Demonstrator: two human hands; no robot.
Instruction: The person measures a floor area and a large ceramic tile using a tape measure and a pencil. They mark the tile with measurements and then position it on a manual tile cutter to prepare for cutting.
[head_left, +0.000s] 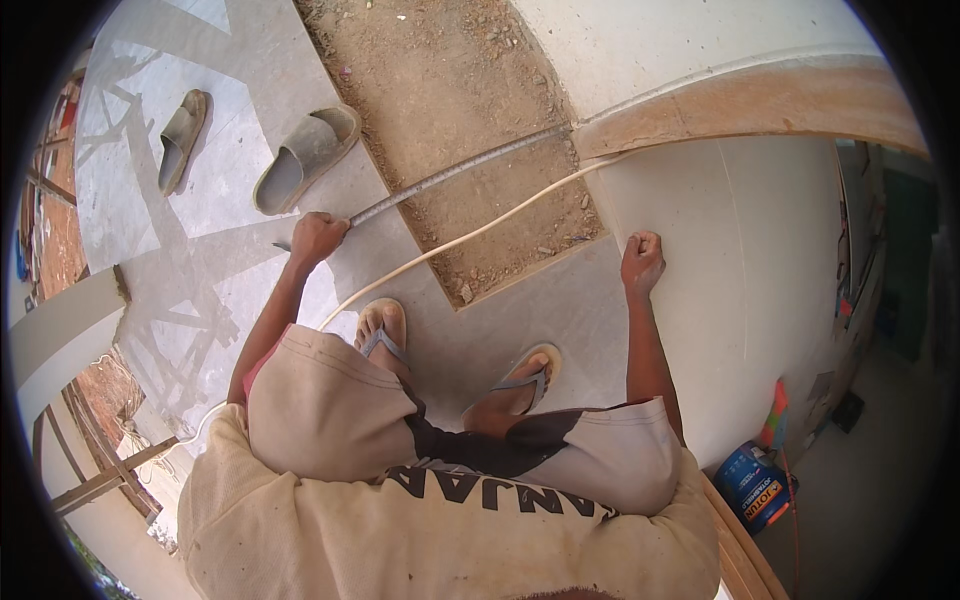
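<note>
Grey, one long bar gripped in my clenched left hand, spanning one dirt strip, one pale cable nearer me, two slippers beyond, my right hand curled near one wall, whether holding anything I cannot tell

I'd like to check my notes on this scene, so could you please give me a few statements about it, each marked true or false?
1. The left hand grips a grey bar. True.
2. The right hand holds a hammer. False: its fingers are curled and no hammer shows.
3. A pale cable runs across the strip of bare dirt. True.
4. The person's feet are bare. False: they wear sandals with grey straps.
5. The blue bucket is at the upper left of the picture. False: it is at the lower right.
6. Two loose slippers lie beyond the left hand. True.
</note>
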